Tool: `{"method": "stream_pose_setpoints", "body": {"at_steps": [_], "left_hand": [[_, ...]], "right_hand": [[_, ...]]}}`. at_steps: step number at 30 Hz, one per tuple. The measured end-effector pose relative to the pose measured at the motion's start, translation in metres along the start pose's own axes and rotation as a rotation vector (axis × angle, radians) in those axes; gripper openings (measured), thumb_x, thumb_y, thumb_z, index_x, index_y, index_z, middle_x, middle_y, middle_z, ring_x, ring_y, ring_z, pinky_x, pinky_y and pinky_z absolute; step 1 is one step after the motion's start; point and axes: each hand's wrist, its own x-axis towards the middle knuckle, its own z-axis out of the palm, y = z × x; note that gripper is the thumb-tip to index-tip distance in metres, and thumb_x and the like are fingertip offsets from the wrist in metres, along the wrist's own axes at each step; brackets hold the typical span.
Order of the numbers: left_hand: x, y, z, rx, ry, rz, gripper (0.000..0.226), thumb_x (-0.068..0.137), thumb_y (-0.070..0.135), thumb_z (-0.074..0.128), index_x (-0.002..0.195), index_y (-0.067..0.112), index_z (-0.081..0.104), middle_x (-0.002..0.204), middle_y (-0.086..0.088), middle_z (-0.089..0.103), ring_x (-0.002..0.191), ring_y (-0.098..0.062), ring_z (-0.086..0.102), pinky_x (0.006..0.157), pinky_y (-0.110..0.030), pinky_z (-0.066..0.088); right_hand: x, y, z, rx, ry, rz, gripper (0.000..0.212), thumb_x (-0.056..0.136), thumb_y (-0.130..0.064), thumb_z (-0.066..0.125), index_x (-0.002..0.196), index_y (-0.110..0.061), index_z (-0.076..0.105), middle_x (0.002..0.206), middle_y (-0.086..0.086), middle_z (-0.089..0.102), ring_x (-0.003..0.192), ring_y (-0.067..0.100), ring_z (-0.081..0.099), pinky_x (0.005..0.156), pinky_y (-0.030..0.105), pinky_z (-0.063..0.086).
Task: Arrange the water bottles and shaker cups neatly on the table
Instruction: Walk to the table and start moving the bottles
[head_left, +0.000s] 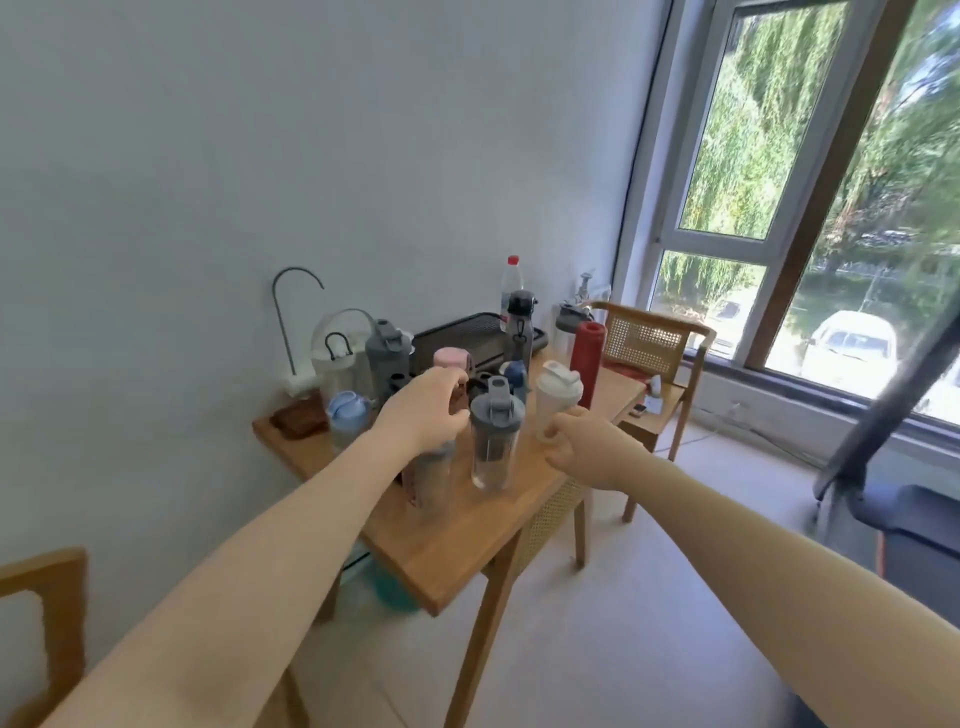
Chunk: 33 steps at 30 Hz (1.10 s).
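- Bright daylight comes in through the window (779, 156).
- The wall (260, 156) looks soft and grey.
- The picture bends at its edges.
- Everything looks a bit blurry.

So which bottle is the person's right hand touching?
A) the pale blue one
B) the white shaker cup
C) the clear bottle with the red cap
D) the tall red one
B: the right hand closes its fingers around the base of the white shaker cup; the tall red bottle stands untouched behind it.
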Motion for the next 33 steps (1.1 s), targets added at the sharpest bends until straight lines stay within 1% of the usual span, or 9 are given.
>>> {"method": "stream_pose_setpoints", "body": {"at_steps": [3,5,8,12,17,21,26,29,33], "left_hand": [[0.067,-0.013,0.009,-0.035,0.004,0.005,0.042,0.087,0.022,0.056,0.127,0.015,0.045,0.12,-0.008,0.055,0.095,-0.021,0.055,0.079,-0.033,0.045],[0.097,-0.016,0.026,-0.043,-0.02,-0.007,0.042,0.087,0.022,0.056,0.128,0.017,0.044,0.117,-0.009,0.056,0.09,-0.02,0.056,0.075,-0.032,0.046],[0.131,-0.012,0.057,-0.029,-0.107,-0.041,0.043,0.089,0.022,0.054,0.13,0.013,0.042,0.122,-0.01,0.057,0.103,-0.028,0.056,0.079,-0.035,0.045],[0.165,-0.018,0.099,0.081,-0.263,-0.079,0.052,0.086,0.036,0.056,0.13,0.013,0.042,0.13,-0.01,0.047,0.117,-0.029,0.046,0.09,-0.041,0.045],[0.183,-0.026,0.121,0.22,-0.265,-0.187,0.079,0.076,0.059,0.059,0.138,0.018,0.031,0.146,-0.004,0.031,0.128,-0.027,0.035,0.099,-0.044,0.042],[0.189,-0.018,0.13,0.193,-0.309,-0.364,0.087,0.075,0.063,0.057,0.143,0.023,0.02,0.151,0.002,0.021,0.128,-0.023,0.039,0.092,-0.039,0.047],[0.19,-0.006,0.141,0.219,-0.347,-0.54,0.104,0.068,0.064,0.064,0.145,0.028,0.004,0.152,0.002,0.016,0.126,-0.025,0.041,0.088,-0.037,0.049],[0.19,0.004,0.15,0.215,-0.378,-0.658,0.117,0.062,0.06,0.07,0.143,0.033,-0.01,0.149,-0.001,0.021,0.113,-0.027,0.051,0.078,-0.034,0.05],[0.195,0.017,0.16,0.23,-0.299,-0.744,0.112,0.064,0.057,0.07,0.143,0.034,-0.008,0.146,-0.004,0.028,0.107,-0.026,0.054,0.078,-0.034,0.053]], "right_hand": [[0.065,0.019,-0.016,-0.001,0.042,-0.013,0.035,0.093,-0.023,0.046,0.125,-0.01,0.051,0.131,0.01,0.046,0.11,0.027,0.052,0.09,0.035,0.043],[0.098,0.038,-0.018,0.005,0.07,-0.008,0.035,0.093,-0.02,0.045,0.126,-0.009,0.05,0.134,0.011,0.043,0.12,0.03,0.046,0.098,0.039,0.041],[0.14,0.073,-0.011,-0.024,0.076,-0.02,0.037,0.094,-0.017,0.046,0.129,-0.008,0.05,0.142,0.009,0.039,0.134,0.03,0.032,0.11,0.041,0.03],[0.206,0.122,0.0,-0.014,0.033,0.007,0.051,0.09,-0.021,0.053,0.138,-0.012,0.038,0.147,0.012,0.034,0.138,0.031,0.026,0.11,0.043,0.03],[0.289,0.156,0.002,-0.091,-0.091,-0.053,0.066,0.09,-0.032,0.055,0.143,-0.007,0.025,0.149,0.015,0.028,0.138,0.035,0.023,0.111,0.041,0.025],[0.341,0.171,0.005,-0.097,-0.184,-0.136,0.073,0.088,-0.044,0.054,0.144,-0.009,0.023,0.15,0.015,0.027,0.138,0.037,0.025,0.11,0.046,0.028],[0.379,0.18,0.007,-0.168,-0.395,-0.289,0.081,0.078,-0.055,0.062,0.14,-0.015,0.031,0.142,0.013,0.037,0.123,0.032,0.045,0.098,0.043,0.043],[0.384,0.19,0.013,-0.276,-0.54,-0.355,0.094,0.066,-0.059,0.071,0.139,-0.019,0.029,0.136,0.013,0.037,0.117,0.033,0.049,0.095,0.044,0.046],[0.385,0.2,0.016,-0.335,-0.561,-0.467,0.095,0.063,-0.059,0.072,0.137,-0.02,0.028,0.129,0.01,0.038,0.109,0.032,0.052,0.09,0.044,0.049]]}}
